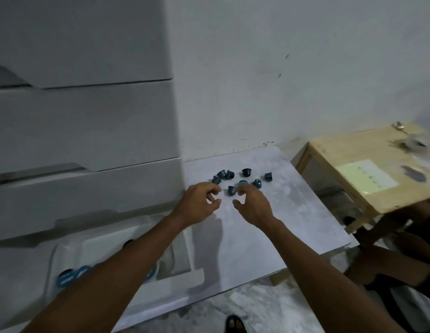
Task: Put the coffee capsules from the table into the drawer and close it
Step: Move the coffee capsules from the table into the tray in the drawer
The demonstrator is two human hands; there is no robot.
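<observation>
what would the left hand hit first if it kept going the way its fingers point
Probably the nearest coffee capsule, which lies just past the left hand at its fingertips, on the near left edge of the cluster. Depth is hard to judge.

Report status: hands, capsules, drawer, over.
Both hands open: left hand and right hand reaching the capsules on the table. Bottom drawer open, some capsules inside. Nothing blocking.

Eight small dark teal coffee capsules (240, 180) lie in a loose cluster on the far part of the pale grey table (281, 224), some upright, some tipped on their sides. The white drawer (182, 251) at near left stands pulled open; several capsules with blue foil lids facing up (73, 276) sit inside, partly hidden.
</observation>
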